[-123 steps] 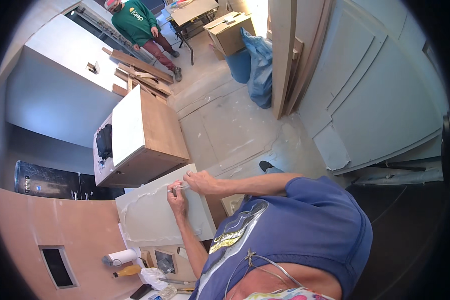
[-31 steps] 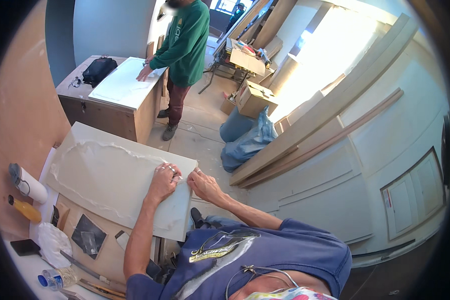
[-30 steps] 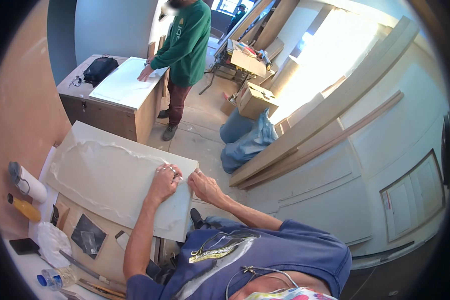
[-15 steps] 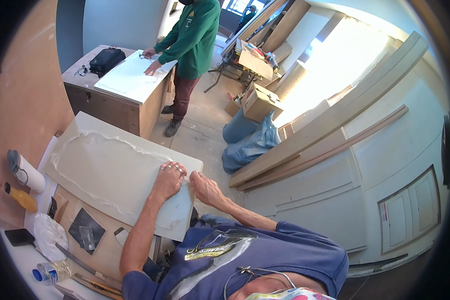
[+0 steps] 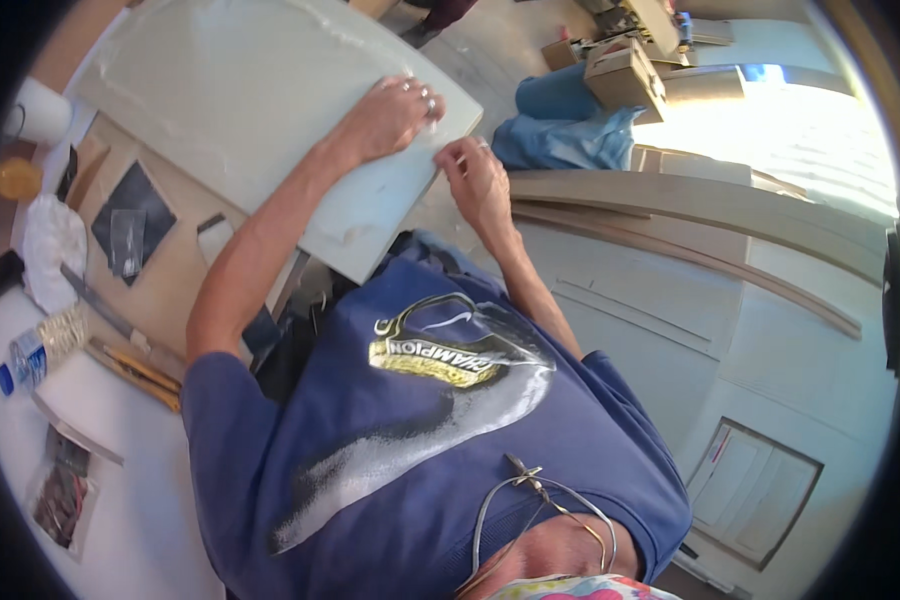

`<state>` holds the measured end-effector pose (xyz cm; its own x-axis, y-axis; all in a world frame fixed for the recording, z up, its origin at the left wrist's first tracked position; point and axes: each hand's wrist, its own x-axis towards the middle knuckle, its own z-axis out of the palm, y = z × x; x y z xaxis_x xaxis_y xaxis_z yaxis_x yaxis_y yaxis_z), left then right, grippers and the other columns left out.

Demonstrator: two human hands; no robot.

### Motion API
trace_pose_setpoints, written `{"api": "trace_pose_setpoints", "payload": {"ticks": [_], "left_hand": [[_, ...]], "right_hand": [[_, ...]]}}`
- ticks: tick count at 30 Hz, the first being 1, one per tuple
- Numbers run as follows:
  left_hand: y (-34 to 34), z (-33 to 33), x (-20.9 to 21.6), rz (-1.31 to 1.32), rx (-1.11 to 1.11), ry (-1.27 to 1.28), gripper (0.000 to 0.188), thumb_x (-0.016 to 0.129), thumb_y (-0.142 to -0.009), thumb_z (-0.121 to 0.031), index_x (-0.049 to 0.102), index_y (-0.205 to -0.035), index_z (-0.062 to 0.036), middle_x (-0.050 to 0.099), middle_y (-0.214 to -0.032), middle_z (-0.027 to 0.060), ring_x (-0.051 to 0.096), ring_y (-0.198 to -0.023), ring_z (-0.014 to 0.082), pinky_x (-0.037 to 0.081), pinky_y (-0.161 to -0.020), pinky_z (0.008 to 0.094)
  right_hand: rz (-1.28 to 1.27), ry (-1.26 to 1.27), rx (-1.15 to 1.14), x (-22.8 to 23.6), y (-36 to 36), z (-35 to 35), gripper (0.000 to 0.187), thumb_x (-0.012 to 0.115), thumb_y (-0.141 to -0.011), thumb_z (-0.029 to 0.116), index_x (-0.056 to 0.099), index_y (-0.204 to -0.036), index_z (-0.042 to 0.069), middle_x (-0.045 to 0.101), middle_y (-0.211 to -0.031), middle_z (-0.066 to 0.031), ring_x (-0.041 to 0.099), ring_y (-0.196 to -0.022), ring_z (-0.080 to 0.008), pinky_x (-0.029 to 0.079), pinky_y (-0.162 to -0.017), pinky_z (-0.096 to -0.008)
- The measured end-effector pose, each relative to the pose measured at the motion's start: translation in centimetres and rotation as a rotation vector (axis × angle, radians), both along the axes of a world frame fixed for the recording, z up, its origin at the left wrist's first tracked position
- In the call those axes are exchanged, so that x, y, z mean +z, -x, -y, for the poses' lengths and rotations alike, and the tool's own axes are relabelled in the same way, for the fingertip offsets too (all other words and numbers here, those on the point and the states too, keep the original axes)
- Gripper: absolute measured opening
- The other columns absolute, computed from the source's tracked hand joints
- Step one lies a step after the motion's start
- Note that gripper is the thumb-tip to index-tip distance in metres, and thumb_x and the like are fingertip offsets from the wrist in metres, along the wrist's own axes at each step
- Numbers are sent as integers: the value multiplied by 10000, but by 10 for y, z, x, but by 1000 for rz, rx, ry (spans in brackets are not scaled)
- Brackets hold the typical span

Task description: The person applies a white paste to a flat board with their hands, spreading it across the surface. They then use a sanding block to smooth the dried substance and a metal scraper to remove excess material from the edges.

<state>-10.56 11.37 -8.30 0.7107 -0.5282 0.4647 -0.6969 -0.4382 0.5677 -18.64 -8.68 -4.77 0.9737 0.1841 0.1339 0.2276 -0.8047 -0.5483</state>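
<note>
A pale, smooth panel (image 5: 260, 90) lies on the workbench, with a wrinkled translucent film line along its far border. Over its right part my left hand (image 5: 395, 118) is closed, rings on the fingers, with a whitish bit of film (image 5: 433, 126) at its fingertips. Just off the panel's right edge, my right hand (image 5: 478, 185) pinches thumb and fingers together close to the left one. Whatever is between those right fingertips is too small to make out. The two hands are slightly apart.
Left of the panel are a dark square sheet (image 5: 133, 222), a white bag (image 5: 52, 250), a water bottle (image 5: 32, 360) and a yellow bottle (image 5: 15, 179). Blue bags (image 5: 570, 140) and a cardboard box (image 5: 625, 80) stand beyond the right hand. Long boards (image 5: 690, 210) lean at the right.
My view has tilted down and turned, so the co-worker is mostly out of the picture. Both hands stay near the panel's right edge, the right one still pinching.
</note>
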Motion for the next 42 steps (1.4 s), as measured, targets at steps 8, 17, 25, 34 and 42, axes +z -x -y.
{"api": "trace_pose_setpoints", "payload": {"ticks": [8, 17, 25, 34, 42], "left_hand": [[-2, -7, -11, -40, 19, 7, 113, 629, -989, -167, 670, -1041, -76, 706, -1078, 71, 624, -1183, 284, 408, -1134, 470], [-2, 3, -7, -38, -2, -27, 94, 628, -956, -117, 661, -1039, -87, 678, -1136, 108, 610, -1186, 329, 407, -1128, 500], [2, -12, 5, 3, 12, 23, 92, 649, -920, -100, 647, -1010, -78, 671, -1056, 84, 622, -1146, 300, 411, -1115, 497], [7, -5, 18, -29, -12, -14, 87, 643, -934, -117, 666, -1016, -99, 679, -1076, 80, 626, -1154, 298, 408, -1107, 487], [10, -4, 20, 19, -23, 11, 84, 665, -923, -74, 642, -1004, -87, 688, -1078, 105, 628, -1125, 328, 427, -1062, 491]], "right_hand": [[-151, -167, -74, -2, -6, 2, 156, 678, -982, 139, 664, -1066, 9, 658, -987, -165, 719, -767, -261, 543, -672, -403], [13, 115, -16, 2, -3, 6, 65, 708, -925, 120, 718, -941, 58, 666, -931, -149, 672, -861, -329, 533, -769, -436], [-1, 286, 219, -3, -21, -4, 130, 562, -976, 76, 515, -1026, -34, 608, -1053, -277, 687, -821, -458, 564, -676, -536], [-137, 196, 177, 8, -21, 11, 215, 564, -998, 168, 526, -1125, -1, 609, -1137, -236, 682, -960, -456, 557, -808, -549], [-53, 56, 102, 11, -2, 13, 135, 633, -980, 189, 649, -1057, 79, 618, -1159, -144, 694, -940, -365, 562, -792, -502]]}}
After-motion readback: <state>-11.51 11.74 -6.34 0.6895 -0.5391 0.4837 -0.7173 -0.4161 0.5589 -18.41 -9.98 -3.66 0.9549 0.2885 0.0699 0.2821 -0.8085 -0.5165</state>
